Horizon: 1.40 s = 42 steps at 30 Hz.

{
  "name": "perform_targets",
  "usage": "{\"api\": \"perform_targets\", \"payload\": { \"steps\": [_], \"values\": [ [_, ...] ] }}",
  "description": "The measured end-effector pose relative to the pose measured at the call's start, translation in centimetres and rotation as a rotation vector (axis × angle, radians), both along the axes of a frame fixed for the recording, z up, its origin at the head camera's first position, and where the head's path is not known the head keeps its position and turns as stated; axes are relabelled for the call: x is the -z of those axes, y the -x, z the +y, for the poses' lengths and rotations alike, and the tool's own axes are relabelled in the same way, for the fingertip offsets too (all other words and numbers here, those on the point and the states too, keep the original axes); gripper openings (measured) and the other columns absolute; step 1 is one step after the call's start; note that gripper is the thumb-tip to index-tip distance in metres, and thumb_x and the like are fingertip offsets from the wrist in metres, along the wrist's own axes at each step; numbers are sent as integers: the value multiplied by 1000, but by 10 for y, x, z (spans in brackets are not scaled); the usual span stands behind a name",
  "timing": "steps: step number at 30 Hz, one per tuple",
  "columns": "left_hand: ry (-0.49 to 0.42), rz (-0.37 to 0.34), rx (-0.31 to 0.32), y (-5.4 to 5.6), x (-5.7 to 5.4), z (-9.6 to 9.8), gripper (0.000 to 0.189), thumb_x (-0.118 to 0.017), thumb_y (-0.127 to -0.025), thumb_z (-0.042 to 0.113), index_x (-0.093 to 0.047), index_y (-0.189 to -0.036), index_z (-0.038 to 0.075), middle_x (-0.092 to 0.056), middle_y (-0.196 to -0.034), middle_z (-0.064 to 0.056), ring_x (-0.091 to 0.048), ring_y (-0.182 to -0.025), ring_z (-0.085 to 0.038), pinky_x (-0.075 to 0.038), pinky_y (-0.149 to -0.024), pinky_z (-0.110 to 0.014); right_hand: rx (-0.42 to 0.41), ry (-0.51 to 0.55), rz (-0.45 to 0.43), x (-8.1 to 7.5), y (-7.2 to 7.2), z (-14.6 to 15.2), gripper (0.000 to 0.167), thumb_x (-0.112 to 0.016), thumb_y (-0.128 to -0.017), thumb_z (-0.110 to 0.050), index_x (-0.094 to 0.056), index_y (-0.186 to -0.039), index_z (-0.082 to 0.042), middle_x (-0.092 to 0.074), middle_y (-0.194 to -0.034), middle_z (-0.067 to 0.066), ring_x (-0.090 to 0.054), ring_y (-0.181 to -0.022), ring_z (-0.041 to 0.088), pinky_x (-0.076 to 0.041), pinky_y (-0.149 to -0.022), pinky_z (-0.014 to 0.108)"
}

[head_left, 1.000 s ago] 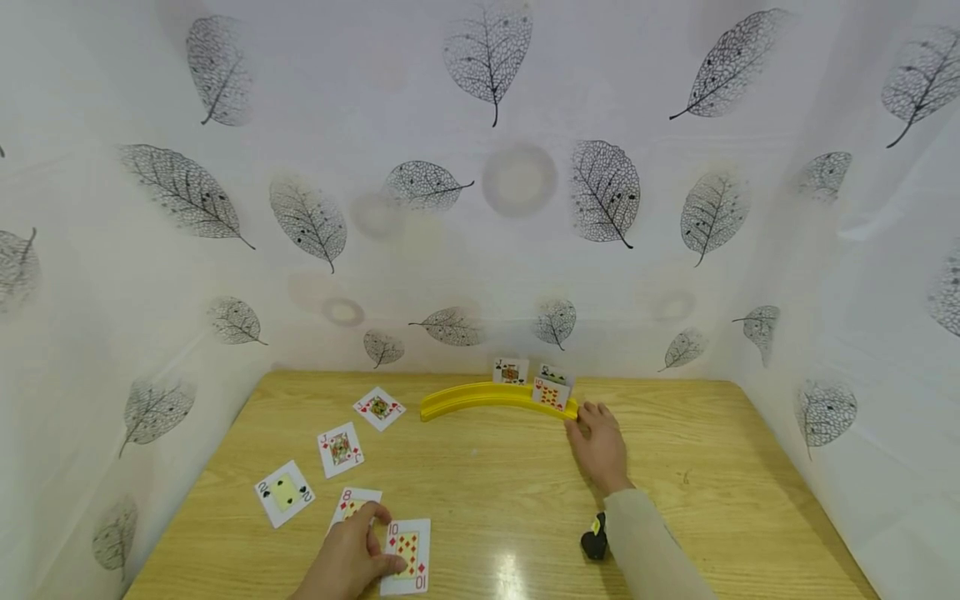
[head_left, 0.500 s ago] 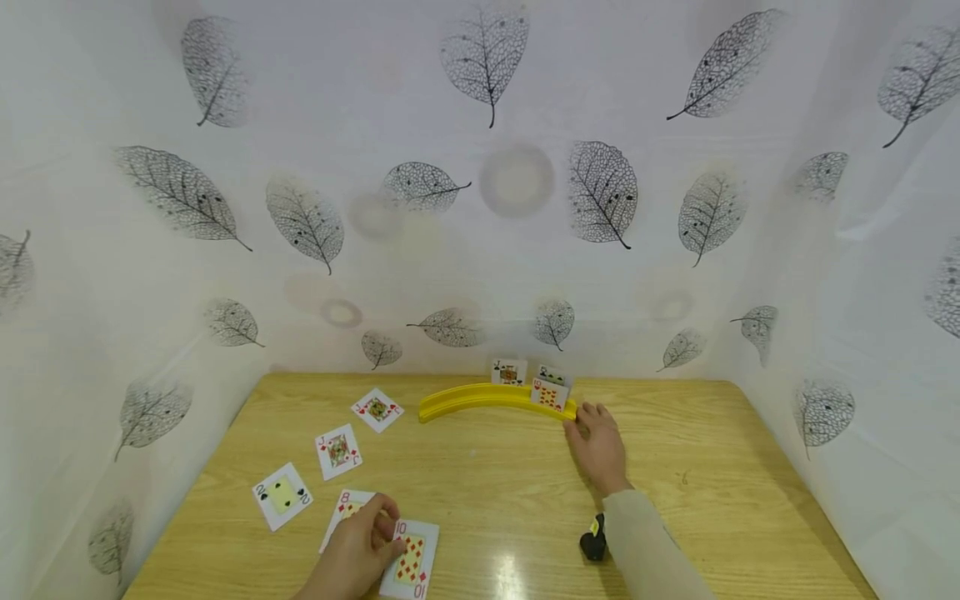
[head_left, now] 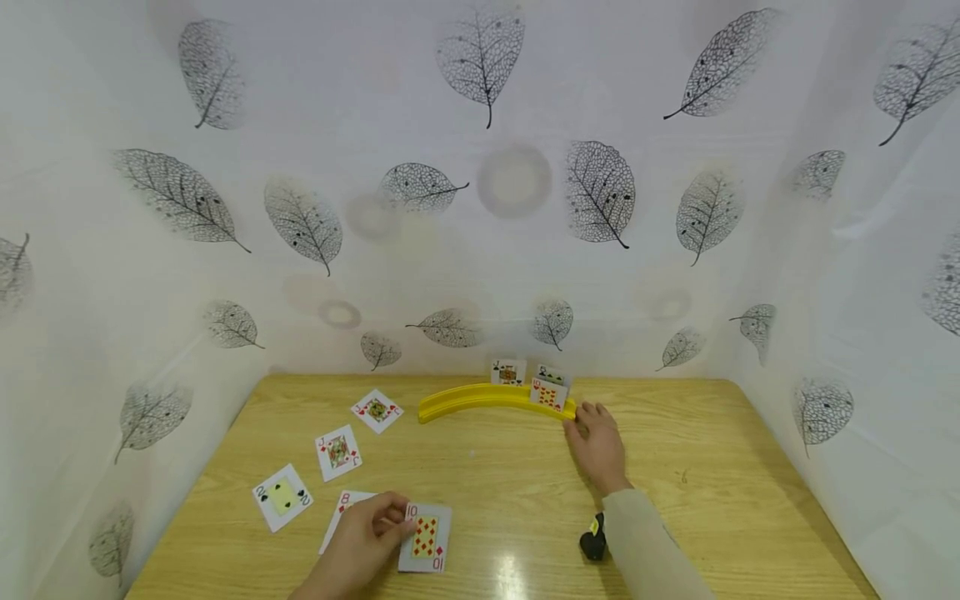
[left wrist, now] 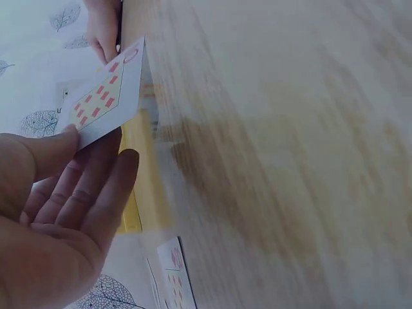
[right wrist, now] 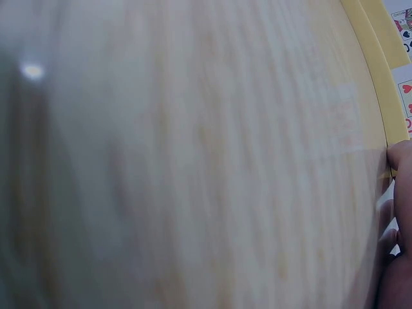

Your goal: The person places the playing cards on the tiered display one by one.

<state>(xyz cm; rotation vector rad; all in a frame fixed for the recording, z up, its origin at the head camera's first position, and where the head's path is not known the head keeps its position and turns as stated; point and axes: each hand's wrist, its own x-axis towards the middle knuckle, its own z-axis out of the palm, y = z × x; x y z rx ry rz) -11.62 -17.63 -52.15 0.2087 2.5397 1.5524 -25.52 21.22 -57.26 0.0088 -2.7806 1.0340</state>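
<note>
My left hand (head_left: 362, 537) pinches a ten of diamonds playing card (head_left: 425, 537) by its left edge, thumb on the face and fingers behind. In the left wrist view the card (left wrist: 106, 96) is tilted and raised off the tabletop. At the back, my right hand (head_left: 600, 450) grips the right end of a curved yellow card holder (head_left: 465, 397) between thumb and fingers. In its slots stand a jack of spades (head_left: 509, 372), a ten of hearts (head_left: 549, 395) and, partly hidden behind that, a black-suited card (head_left: 553, 374).
Face up on the left of the wooden table (head_left: 487, 475) lie a jack of hearts (head_left: 377, 411), a jack of diamonds (head_left: 338, 452), a two of spades (head_left: 282, 497) and a red eight (head_left: 341, 510), partly under my left hand. A small black object (head_left: 593, 542) sits beside the right sleeve.
My left hand has lifted the ten of diamonds from beside the eight and moved it rightward and a little forward. The right hand stays on the holder's end.
</note>
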Motion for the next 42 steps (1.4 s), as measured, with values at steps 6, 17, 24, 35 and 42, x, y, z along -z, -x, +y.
{"api": "perform_targets", "payload": {
  "steps": [6,17,24,35,42],
  "values": [
    [-79,10,-71,9,-4,7,16,-78,-95,13,-72,-108,4,-72,-94,-7,-71,-79,-6,-61,-70,-22,7,-11,6,2,0,0,54,-60,-108,-30,-55,-146,8,-49,-159,26,-33,-155,48,-30,-125,65],
    [-121,72,-38,35,-12,11,17,-77,-97,16,-74,-109,5,-74,-96,-9,-72,-75,-11,-64,-65,-25,8,-2,7,-1,-1,-1,54,-61,-107,-29,-56,-146,8,-49,-158,26,-34,-155,47,-30,-125,65],
    [-95,129,-40,52,-14,16,19,-76,-97,17,-77,-112,5,-78,-102,-12,-75,-79,-10,-64,-68,-24,7,-7,3,0,-1,-1,55,-60,-107,-31,-55,-146,8,-49,-159,26,-33,-155,47,-30,-125,64],
    [-116,183,-60,75,-22,31,17,-67,-104,12,-75,-115,3,-77,-101,-15,-75,-82,-23,-66,-73,-33,6,-10,4,-1,-2,-1,55,-60,-108,-31,-55,-146,8,-49,-158,26,-33,-155,48,-29,-126,64],
    [-119,230,-61,91,-25,42,15,-66,-104,9,-76,-113,3,-76,-100,-17,-75,-84,-29,-66,-75,-35,6,-13,-11,-1,-2,-2,54,-60,-108,-29,-54,-147,8,-48,-159,26,-32,-155,47,-28,-127,63]
  ]
}}
